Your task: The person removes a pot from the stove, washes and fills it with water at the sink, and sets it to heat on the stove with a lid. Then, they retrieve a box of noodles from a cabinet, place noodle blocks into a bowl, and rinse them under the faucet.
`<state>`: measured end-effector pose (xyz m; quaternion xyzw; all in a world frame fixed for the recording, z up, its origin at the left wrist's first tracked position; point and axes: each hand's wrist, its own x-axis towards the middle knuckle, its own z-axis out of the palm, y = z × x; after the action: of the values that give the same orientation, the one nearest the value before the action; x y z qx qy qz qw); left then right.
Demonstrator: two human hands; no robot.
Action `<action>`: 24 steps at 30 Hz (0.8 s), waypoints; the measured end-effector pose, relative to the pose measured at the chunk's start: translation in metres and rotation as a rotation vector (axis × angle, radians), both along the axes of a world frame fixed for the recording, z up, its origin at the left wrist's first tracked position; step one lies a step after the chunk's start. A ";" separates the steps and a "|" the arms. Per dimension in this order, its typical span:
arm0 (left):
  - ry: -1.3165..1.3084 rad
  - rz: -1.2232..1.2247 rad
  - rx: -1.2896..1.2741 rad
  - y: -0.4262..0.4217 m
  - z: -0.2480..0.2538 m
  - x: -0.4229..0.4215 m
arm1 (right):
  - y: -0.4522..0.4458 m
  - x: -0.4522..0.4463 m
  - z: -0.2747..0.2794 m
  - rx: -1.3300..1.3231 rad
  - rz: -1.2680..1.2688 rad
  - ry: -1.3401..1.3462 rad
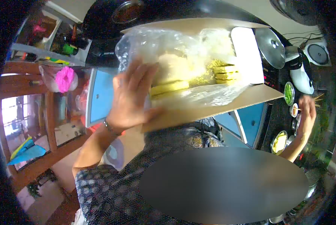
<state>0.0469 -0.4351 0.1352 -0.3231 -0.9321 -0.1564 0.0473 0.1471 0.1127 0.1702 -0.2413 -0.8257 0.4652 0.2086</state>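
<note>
Bright white light comes in at the window (16,108), at nine o'clock, in a brown wood frame (51,116). A grey shelf (29,50) is at ten. One blue door (99,95) is just past nine; another (253,123) is between three and four. The counter (275,120) is black, from twelve to four. The pink patch (61,159) at eight may be floor, but it's blurry.

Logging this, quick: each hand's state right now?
Left hand: open, at the box; contact unclear.
Right hand: curled near a bowl; grip can't be told.
</note>
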 end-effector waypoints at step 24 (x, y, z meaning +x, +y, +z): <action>-0.015 -0.142 0.251 -0.016 -0.012 -0.012 | -0.358 -0.197 -0.042 0.592 1.728 -0.756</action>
<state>0.0350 -0.4509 0.1237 -0.3785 -0.8804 -0.2772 0.0693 -0.0498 -0.2455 0.1285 0.3739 -0.8132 0.1246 -0.4282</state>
